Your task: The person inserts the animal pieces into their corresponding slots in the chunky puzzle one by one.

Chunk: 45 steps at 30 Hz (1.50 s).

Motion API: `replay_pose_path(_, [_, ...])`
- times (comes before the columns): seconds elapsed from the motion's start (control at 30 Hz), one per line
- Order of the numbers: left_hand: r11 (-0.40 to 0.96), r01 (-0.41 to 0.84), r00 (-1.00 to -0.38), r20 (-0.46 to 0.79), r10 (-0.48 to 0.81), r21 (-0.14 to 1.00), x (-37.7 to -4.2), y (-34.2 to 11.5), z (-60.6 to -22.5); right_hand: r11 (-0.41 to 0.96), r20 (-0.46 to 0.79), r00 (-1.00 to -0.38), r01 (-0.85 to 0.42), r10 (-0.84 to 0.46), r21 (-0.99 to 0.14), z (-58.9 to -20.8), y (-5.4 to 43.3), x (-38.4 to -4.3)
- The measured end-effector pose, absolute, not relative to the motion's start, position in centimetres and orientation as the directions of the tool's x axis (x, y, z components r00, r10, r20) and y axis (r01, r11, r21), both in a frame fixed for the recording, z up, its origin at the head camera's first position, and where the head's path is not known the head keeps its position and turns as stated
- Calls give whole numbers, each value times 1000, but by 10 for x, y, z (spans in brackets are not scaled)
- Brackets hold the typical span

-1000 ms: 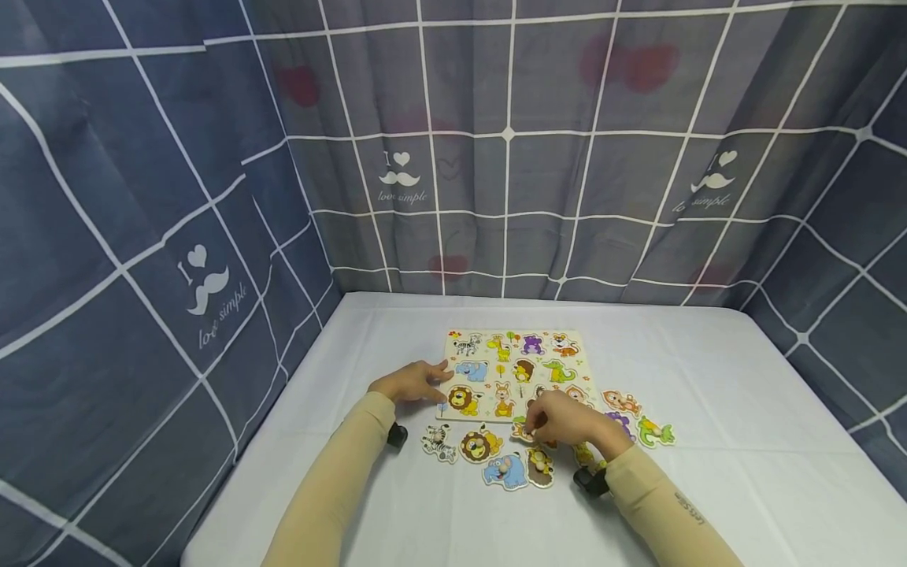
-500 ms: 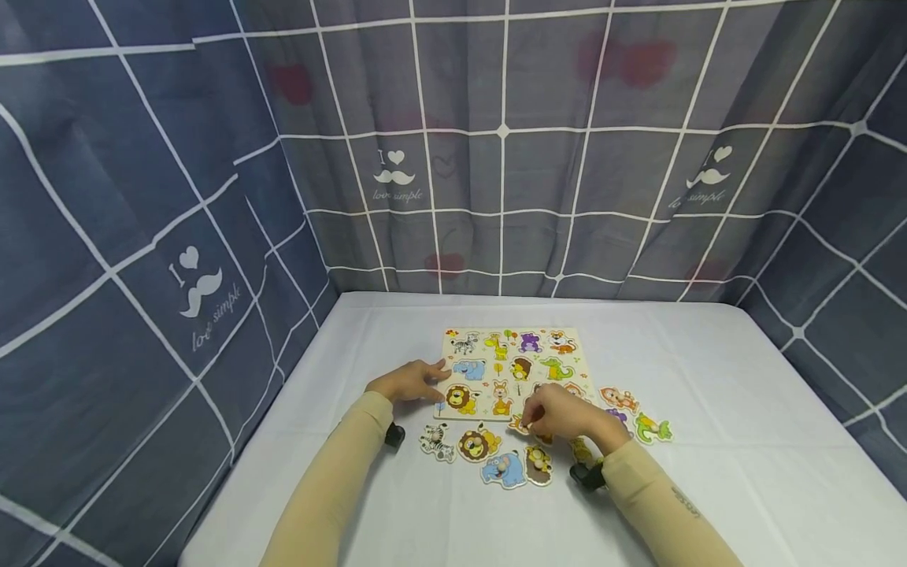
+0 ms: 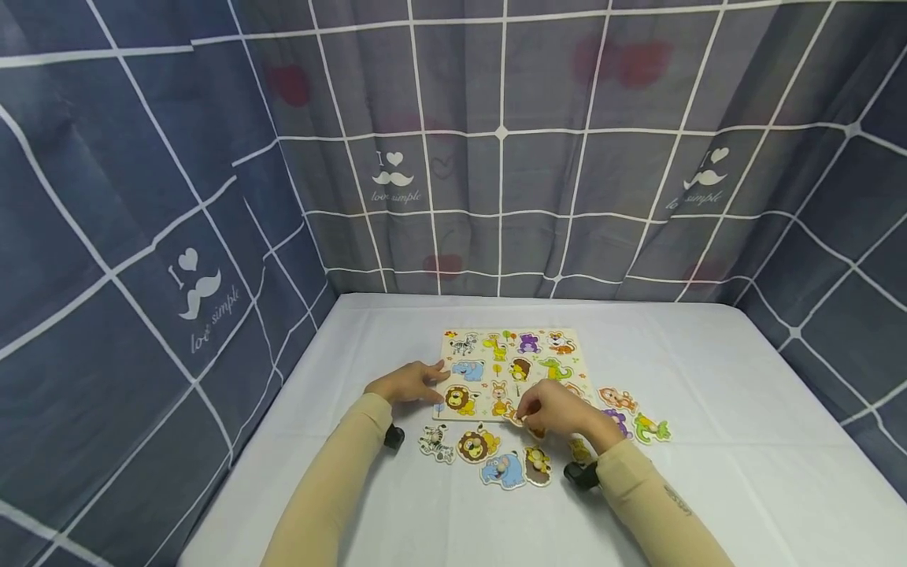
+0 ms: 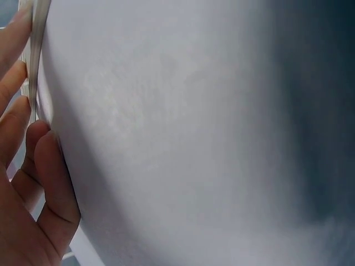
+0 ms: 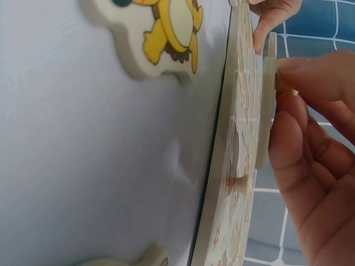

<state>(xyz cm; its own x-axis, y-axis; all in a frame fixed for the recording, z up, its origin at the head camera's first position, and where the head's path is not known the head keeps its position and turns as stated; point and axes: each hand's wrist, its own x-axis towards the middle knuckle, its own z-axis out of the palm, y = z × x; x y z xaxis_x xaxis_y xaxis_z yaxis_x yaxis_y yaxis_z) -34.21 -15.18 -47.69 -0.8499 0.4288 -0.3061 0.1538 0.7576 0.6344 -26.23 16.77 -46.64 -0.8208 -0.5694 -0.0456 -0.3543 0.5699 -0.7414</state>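
Observation:
A wooden puzzle board printed with animals lies on the table. My left hand rests at its left side, fingers spread against the edge. Thumb and fingers of my right hand pinch a thin orange-and-white puzzle piece at the board's front edge, just below the kangaroo picture. Seen edge-on in the right wrist view, the puzzle piece is held close over the board. Its picture is mostly hidden by the hand. A small knob sticks up from the board beside it.
In front of the board lie zebra, lion, elephant and brown pieces. A yellow piece sits by the right wrist. Monkey, purple and green crocodile pieces are farther right. Checked curtains surround the table.
My right hand has shifted slightly left and toward the board, bringing the pinched puzzle piece over its front edge near the kangaroo. The left hand stays in place on the board.

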Motion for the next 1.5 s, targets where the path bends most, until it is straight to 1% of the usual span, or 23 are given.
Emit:
replay_pose_path(0.27, [749, 149, -851, -303, 429, 645, -340, -152, -475, 573, -41, -846, -324, -532, -753, -470, 168, -266])
replay_pose_path(0.73, [753, 153, -848, -307, 433, 640, -342, -150, -477, 616, -13, -895, -297, -446, -730, -477, 167, -268])
replay_pose_path(0.93, [757, 140, -847, -319, 426, 638, -341, -151, -477, 629, 7, -904, -304, -428, -716, -480, 166, -269])
replay_pose_path(1.23, [759, 129, -851, -322, 415, 639, -338, -151, -475, 630, 9, -925, -266, -380, -730, -483, 163, -268])
replay_pose_path(1.5, [742, 124, -852, -313, 420, 658, -337, -151, -473, 657, 8, -941, -242, -338, -714, -483, 159, -268])
